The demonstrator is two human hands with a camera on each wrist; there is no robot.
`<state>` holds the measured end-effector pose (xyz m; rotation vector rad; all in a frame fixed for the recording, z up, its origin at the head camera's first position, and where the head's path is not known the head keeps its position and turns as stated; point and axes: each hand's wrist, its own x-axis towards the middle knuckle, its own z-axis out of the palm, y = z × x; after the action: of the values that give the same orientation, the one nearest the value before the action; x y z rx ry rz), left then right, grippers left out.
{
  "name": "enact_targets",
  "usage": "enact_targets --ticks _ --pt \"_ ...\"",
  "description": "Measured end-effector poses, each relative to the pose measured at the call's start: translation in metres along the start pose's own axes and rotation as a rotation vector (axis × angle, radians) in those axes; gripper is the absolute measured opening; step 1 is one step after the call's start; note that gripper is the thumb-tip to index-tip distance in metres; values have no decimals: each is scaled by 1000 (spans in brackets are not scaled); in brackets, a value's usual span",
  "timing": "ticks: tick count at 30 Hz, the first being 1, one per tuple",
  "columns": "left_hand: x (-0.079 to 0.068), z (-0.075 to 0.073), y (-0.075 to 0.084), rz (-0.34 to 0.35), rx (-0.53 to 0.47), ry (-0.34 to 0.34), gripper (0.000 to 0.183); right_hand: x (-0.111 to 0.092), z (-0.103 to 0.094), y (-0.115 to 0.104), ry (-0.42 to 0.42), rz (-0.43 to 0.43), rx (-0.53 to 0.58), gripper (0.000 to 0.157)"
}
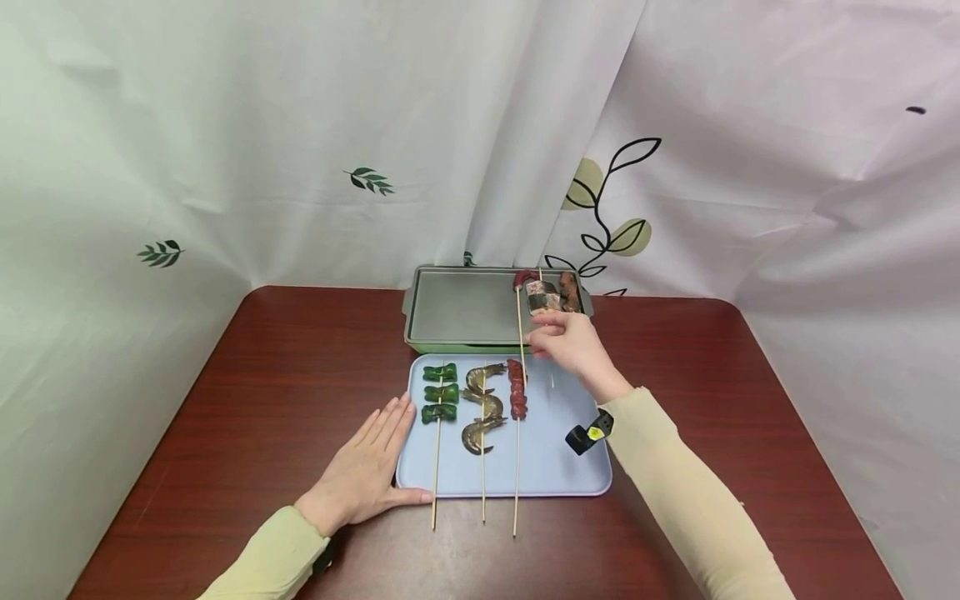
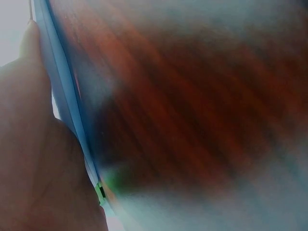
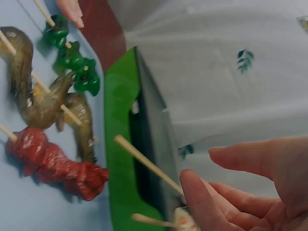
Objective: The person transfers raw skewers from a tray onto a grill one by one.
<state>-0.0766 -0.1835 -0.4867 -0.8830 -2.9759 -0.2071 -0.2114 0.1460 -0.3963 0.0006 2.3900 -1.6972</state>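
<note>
My left hand [image 1: 367, 471] lies flat with fingers straight along the left edge of a light blue tray [image 1: 562, 475]; its thumb is at the front rim beside a stick. My right hand [image 1: 570, 342] is over the front of a griddle [image 1: 457, 304], thumb [image 3: 245, 156] and forefinger parted with nothing between them. Close by the fingers are the stick of a dark red skewer [image 1: 527, 277] and a skewer of pale, dark-edged chunks [image 1: 543, 297]. A brown meat skewer [image 1: 570, 292] lies to their right. The tray bears skewers of green pepper [image 1: 440, 393], shrimp [image 1: 483, 406] and red meat [image 1: 517, 392].
The griddle has a green base [image 3: 120, 96] and stands directly behind the tray. Both are on a reddish-brown wooden table [image 1: 315, 358]. A white curtain with leaf prints [image 1: 315, 125] hangs round the back and sides. Several stick ends jut over the tray's front rim.
</note>
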Motion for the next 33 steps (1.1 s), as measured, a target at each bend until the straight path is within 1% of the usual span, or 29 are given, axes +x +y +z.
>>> enact_targets --ticks 3,8,12,15,20,25,31,33 --pt "0 1 -1 4 6 7 120 -11 -4 -7 8 -46 -7 45" --pt "1 0 0 -2 -2 -12 120 -30 -13 -20 8 -112 -6 46" --pt "1 0 0 -10 -2 -31 120 -45 -17 -25 9 -158 -8 44" --pt "1 -1 1 -10 -1 -26 120 -55 -18 -27 7 -183 -15 44" --pt "1 -1 0 -5 2 -9 120 -71 -17 -26 -20 -189 -61 43" --pt "0 2 -2 4 -7 19 120 -82 -14 -20 -44 -190 -89 41" --pt "-1 17 -8 19 29 63 122 -91 -12 -7 -77 -190 -105 38" --pt "-1 20 -9 18 43 72 122 -94 -11 -2 -92 -191 -106 37"
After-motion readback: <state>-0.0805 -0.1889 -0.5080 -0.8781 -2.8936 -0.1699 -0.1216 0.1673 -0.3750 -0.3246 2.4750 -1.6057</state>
